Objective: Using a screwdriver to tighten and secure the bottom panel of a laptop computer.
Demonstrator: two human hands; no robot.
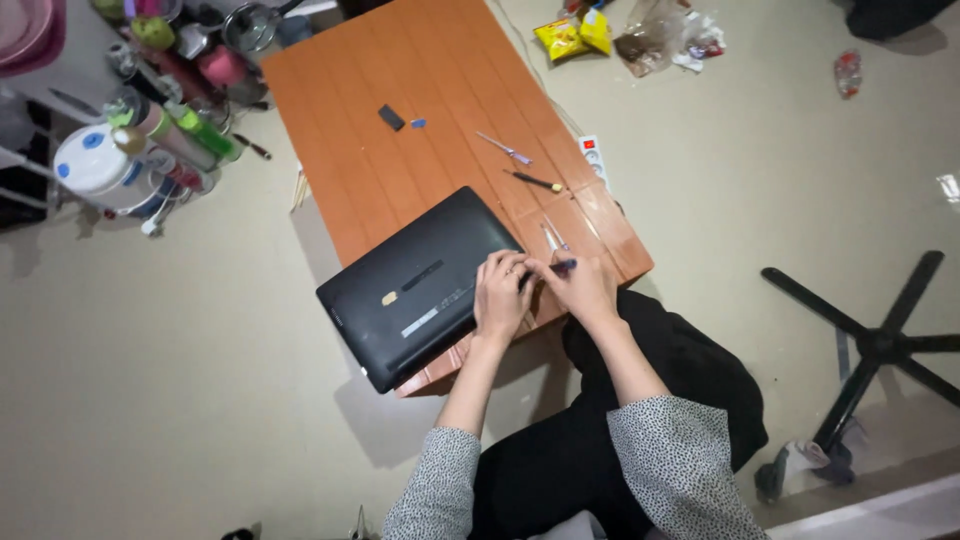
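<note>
A black laptop (410,285) lies upside down on the low orange table (420,70), its near corner hanging past the table's edge. My left hand (500,297) rests flat on the laptop's near right corner. My right hand (580,285) is beside it and grips a small blue-handled screwdriver (563,265) pointed at that corner. Another small tool (552,238) lies on the table just above my hands.
On the table lie two more screwdrivers (505,149) (536,181) and a small black piece (391,117). A white power strip (594,156) hangs off the right edge. Bottles and containers (165,130) crowd the floor at left, snack bags (575,32) at top, a chair base (880,345) at right.
</note>
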